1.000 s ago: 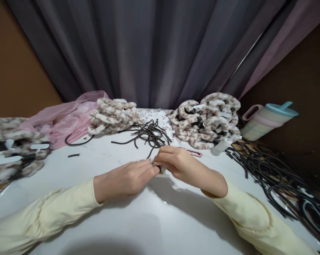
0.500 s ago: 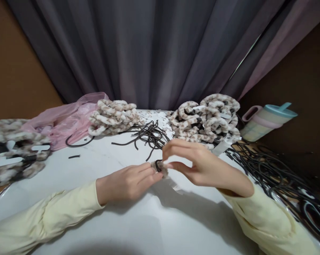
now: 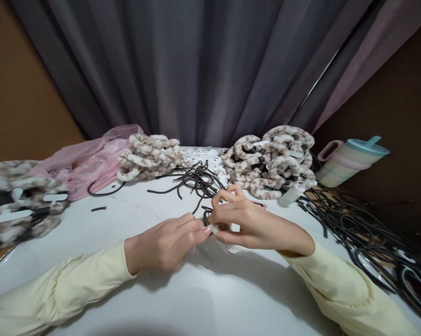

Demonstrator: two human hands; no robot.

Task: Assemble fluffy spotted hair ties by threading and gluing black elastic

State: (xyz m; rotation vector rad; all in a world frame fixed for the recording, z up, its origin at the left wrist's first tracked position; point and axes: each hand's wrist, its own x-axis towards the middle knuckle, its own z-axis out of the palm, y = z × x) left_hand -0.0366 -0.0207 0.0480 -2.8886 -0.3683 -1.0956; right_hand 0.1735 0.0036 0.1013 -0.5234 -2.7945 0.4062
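Both hands meet over the middle of the white table. My left hand is closed, its thumb and fingers pinching a dark cord that curves up in a small loop. A bit of fluffy spotted fabric shows between the hands, mostly hidden by fingers. My right hand curls in from the right, with its fingertips pressed on the fabric beside the loop. Just beyond the hands lies a heap of cut dark cords.
Bundles of fluffy spotted rings and tagged rings stand behind, with more rings at left. There are also a pink plastic bag, a small clear bottle, a lidded cup and tangled dark cords.
My right hand has come down and left onto the fabric, closer to my left hand. A small reddish object now shows behind my right wrist. My left hand has barely moved.
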